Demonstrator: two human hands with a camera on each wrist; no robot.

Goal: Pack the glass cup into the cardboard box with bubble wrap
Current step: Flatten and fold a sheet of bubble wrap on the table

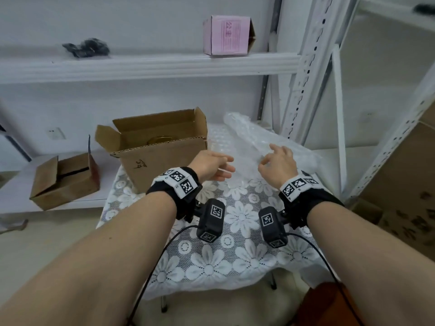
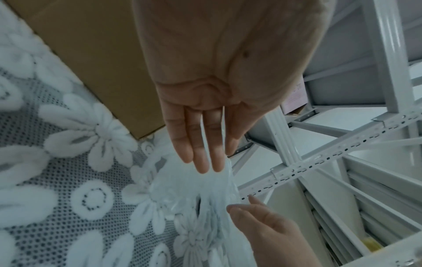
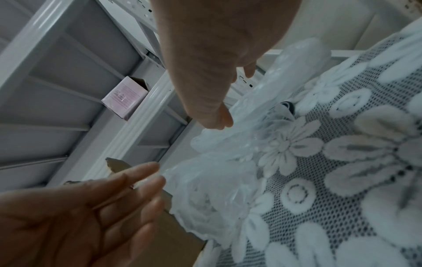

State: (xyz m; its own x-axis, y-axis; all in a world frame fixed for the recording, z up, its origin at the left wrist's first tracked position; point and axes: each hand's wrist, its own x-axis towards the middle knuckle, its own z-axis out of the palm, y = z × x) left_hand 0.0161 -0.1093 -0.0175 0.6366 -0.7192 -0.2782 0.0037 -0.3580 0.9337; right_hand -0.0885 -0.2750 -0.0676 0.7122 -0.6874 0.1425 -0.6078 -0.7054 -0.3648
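An open cardboard box stands at the back left of the small table. An amber glass cup shows inside it, mostly hidden by the box wall. Clear bubble wrap lies crumpled to the right of the box. My left hand hovers beside the box's right corner with straight fingers, holding nothing. My right hand is over the wrap with loosely curled fingers; its fingertips reach the wrap's edge, and no grip shows.
A lace flower cloth covers the table. White metal shelving stands close behind and to the right. A pink box and a black bundle sit on the upper shelf. A small brown box sits lower left.
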